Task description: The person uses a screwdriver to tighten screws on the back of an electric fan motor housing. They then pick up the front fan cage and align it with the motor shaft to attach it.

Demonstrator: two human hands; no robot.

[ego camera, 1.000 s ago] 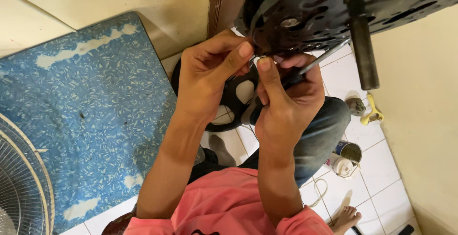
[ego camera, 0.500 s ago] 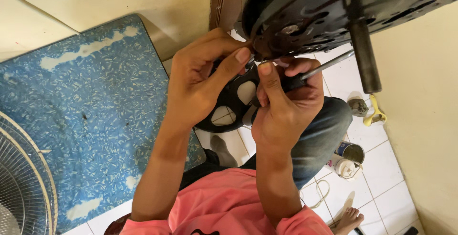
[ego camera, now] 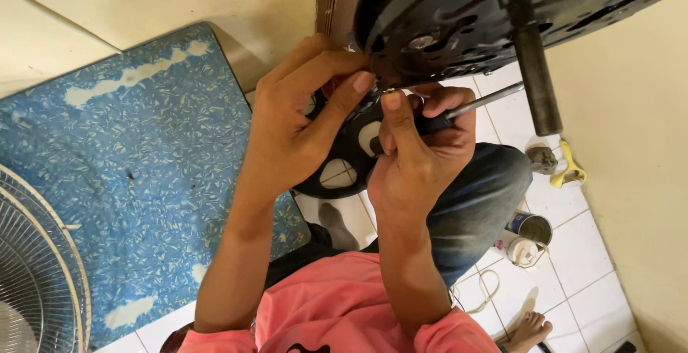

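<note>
starting far left, wire fan grille (ego camera: 32, 267) beside the blue speckled surface (ego camera: 129, 152). left hand (ego camera: 301, 123) is pinching something tiny at the rim of the black slotted housing (ego camera: 466, 16), can't tell what. right hand (ego camera: 423, 156) is wrapped round a screwdriver (ego camera: 469, 106), its tip hidden behind the fingers. housing looks still attached, so my guess is the fastener work isn't finished. right, on the tiles, a small open can (ego camera: 532, 227), contents not visible, and a white bottle (ego camera: 517, 250)
</note>
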